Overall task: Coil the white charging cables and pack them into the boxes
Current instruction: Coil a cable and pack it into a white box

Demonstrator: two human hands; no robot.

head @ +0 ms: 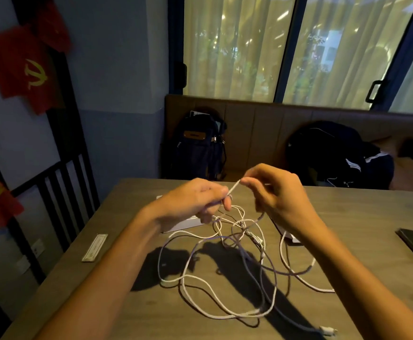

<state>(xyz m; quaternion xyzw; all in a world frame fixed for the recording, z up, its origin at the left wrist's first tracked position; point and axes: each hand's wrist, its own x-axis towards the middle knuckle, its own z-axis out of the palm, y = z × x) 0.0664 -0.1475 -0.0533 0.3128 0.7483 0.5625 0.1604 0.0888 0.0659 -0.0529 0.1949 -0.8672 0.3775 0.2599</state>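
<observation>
Left hand and right hand pinch one cable end taut, lifting it clear. The tangle lies at 6 o'clock on the worktop, probably to be freed before coiling.

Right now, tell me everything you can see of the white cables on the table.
The white cables lie as a loose tangle of thin, braided-looking cord on the wooden table, loops crossing one another, none coiled. Some strands look faintly purple. One strand is lifted and pinched between the left hand and the right hand. A connector rests at the near edge. How many cables there are cannot be told.
</observation>
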